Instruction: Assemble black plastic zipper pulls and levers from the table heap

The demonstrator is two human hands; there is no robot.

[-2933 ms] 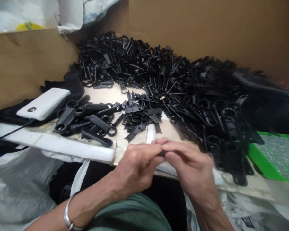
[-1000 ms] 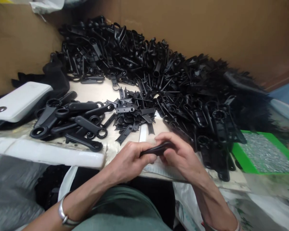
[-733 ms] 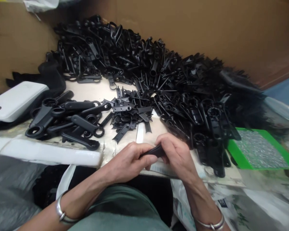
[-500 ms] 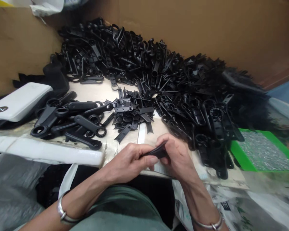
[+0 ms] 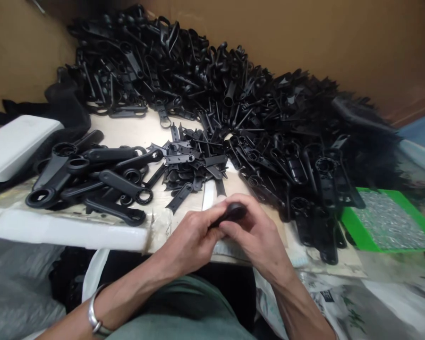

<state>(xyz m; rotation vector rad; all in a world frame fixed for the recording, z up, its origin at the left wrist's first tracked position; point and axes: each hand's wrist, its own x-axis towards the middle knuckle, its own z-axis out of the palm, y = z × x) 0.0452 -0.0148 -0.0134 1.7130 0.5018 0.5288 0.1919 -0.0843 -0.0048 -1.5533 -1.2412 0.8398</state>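
Between my two hands is a black plastic handle part, gripped at the table's front edge. My left hand is closed on its left end, and my right hand pinches the rounded right end with thumb and fingers. Much of the part is hidden by my fingers. Just beyond my hands lies a small heap of flat black plates with notched ends. To the left rest several black handles with ring ends. More ring-ended black parts are piled to the right.
A large heap of black parts leans along the cardboard wall. At the right stands a green tray of small shiny metal pieces. A white box-like device lies at the left, above a white foam strip.
The black part has been turned in my hands, so its rounded end now faces up. My right thumb has shifted onto it. The view has moved slightly.
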